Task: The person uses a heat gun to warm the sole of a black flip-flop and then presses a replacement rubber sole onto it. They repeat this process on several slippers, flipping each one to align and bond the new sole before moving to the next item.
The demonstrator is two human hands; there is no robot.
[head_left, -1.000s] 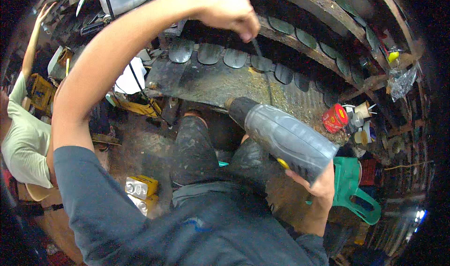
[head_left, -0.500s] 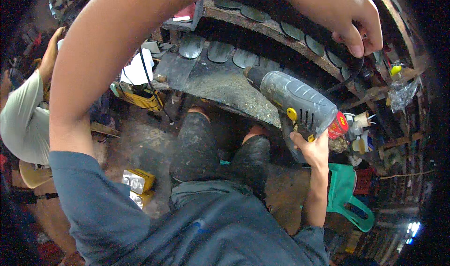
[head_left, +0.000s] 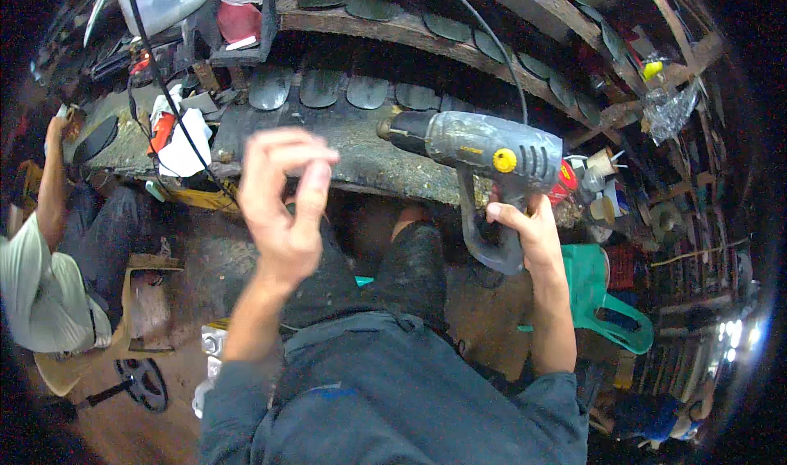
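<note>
My right hand (head_left: 526, 223) is closed round the grip of a dusty grey heat gun (head_left: 492, 145) with a yellow round knob. Its dark nozzle points left over the workbench (head_left: 344, 149), and a cord (head_left: 502, 47) runs upward behind its body. Raised to the left of the gun, my left hand (head_left: 287, 202) holds nothing; its fingers are loosely bent and apart from the thumb, slightly blurred. Several dark pieces with rounded ends (head_left: 366, 93) lie in a row along the bench, beyond both hands.
More rounded pieces line a wooden shelf (head_left: 393, 29) above. White paper (head_left: 187, 147) lies at the bench's left, near a black hanging cord (head_left: 168, 79). A co-worker in a pale shirt (head_left: 49, 280) sits far left. A green plastic chair (head_left: 586, 289) stands at my right.
My left hand has come down from the upper right, by the cord, to the left of the heat gun. The gun has turned more level, its nozzle shifting left. My view has shifted too.
</note>
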